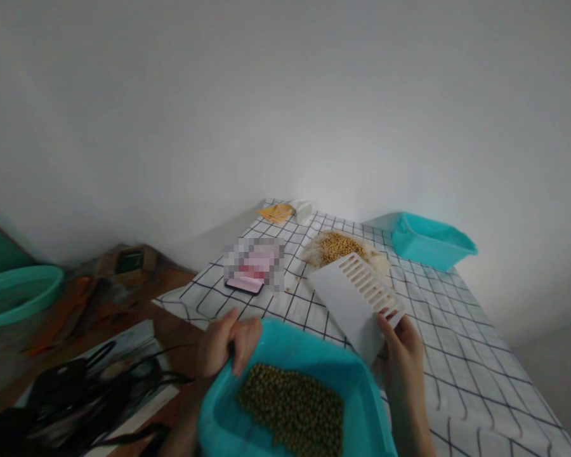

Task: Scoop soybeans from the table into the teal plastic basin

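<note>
My left hand (233, 343) is closed over the far left rim of a turquoise plastic basin (309, 346). Many small greenish-brown beans (295, 406) cover part of the basin's bottom. In my right hand (402, 346) is a flat white plastic panel (342, 298) with a row of slots along one side, pinched at its near right corner. The panel is tilted over the tablecloth, just beyond the basin's far right side. Behind it lies a clear plastic bag (314, 251) with yellow soybeans (337, 246), partly covered by the panel.
A second turquoise basin (428, 241) stands by the wall at the right. A phone (247, 276) with a blurred screen lies on the checked tablecloth (457, 330). Yellow and white packets (276, 212) are at the far edge. Left, on the floor, are a green tub (21, 295) and a box with black cables (99, 381).
</note>
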Demonstrator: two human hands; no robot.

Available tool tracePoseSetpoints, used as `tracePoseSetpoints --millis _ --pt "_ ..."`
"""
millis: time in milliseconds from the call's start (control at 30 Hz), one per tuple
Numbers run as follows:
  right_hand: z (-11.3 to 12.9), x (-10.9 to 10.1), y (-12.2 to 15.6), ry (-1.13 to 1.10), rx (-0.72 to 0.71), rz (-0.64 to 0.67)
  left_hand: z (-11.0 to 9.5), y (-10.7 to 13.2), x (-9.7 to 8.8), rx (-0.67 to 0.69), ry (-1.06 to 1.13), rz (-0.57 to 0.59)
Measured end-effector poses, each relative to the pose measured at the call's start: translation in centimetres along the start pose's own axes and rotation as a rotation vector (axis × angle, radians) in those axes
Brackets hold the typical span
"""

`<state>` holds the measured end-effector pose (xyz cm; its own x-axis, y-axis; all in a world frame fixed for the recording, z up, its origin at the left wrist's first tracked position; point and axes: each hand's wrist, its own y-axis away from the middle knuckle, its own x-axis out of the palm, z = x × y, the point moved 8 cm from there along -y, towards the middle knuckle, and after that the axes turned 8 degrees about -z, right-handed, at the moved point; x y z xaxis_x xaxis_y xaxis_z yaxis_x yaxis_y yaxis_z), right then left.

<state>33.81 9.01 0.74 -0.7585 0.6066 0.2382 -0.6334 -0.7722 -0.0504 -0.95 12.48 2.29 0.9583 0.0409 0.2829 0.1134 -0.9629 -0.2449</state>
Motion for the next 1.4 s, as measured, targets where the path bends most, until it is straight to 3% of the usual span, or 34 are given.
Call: tracePoseSetpoints --millis 67,133,200,433,633,833,1067,1267,1400 --pt "-0.1 0.1 -0.1 -0.001 -0.002 0.007 0.5 0.0 -1.2 0.021 -0.063 -0.077" --pt "0.3 0.3 0.0 0.021 -0.025 0.008 0.6 0.1 -1.4 0.023 -0.088 -0.055" --pt "1.1 0.7 0.0 0.055 -0.071 0.011 0.4 0.2 -0.1 0.012 -0.060 0.082" --pt "4.7 4.0 -1.3 0.207 -0.304 0.110 -1.8 0.6 3.2 -0.067 0.260 0.183" --pt "4.2 5.5 -2.5 0.242 -0.342 0.169 -2.3 1.0 3.6 -0.112 0.326 0.119" --pt "3.9 5.3 -2.6 0.194 -0.315 0.176 -2.6 1.0 3.8 -0.069 0.354 0.115" --pt "4.1 6.6 -2.4 0.237 -0.380 0.271 -2.4 0.6 3.7 -0.016 0.368 0.109" --pt "4.0 6.9 -2.2 0.252 -0.403 0.307 -2.4 0.0 4.1 0.010 0.405 0.279" --pt "4.1 7.0 -2.0 0.271 -0.420 0.317 -2.1 0.1 3.5 0.000 0.396 0.151"
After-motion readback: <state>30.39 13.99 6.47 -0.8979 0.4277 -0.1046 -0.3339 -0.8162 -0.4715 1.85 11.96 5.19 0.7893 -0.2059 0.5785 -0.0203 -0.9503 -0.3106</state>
